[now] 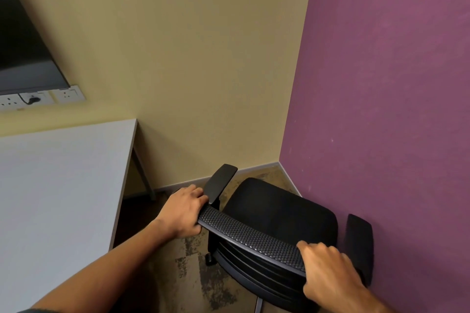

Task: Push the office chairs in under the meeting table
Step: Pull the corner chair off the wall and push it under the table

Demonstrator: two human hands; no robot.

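- Nearest to me is my right hand [328, 270], fingers curled over the right end of the backrest's top rail [250, 234], clamped on it from above and behind.
- Across the rail, my left hand [184, 211] grips the left end the same way, thumb side toward me and fingertips lying just beside the rear of the left armrest [220, 181].
- Between my hands sits the office chair [279, 211], in the corner where the yellow wall [203, 58] meets the purple wall [381, 84]. Its right armrest [360, 241] is touching or almost touching the purple wall; I cannot tell which.
- To my left is the meeting table [63, 185], its corner leg [145, 173] by the yellow wall. A strip of patterned carpet [193, 274] separates chair and table, so the chair is not yet under it.
- Handling, as I judge it: a caster [209, 259] shows below the seat, so it should roll rather than need lifting, though carpet will drag a little. The mesh rail looks stiff and textured, not slippery, and a grip at both ends lets me steer.
- Likely it will swivel on its column, so I would turn the seat [277, 206] toward the table edge and push evenly with both hands.
- Armrests may catch on the tabletop edge; I cannot judge their height against it from here.
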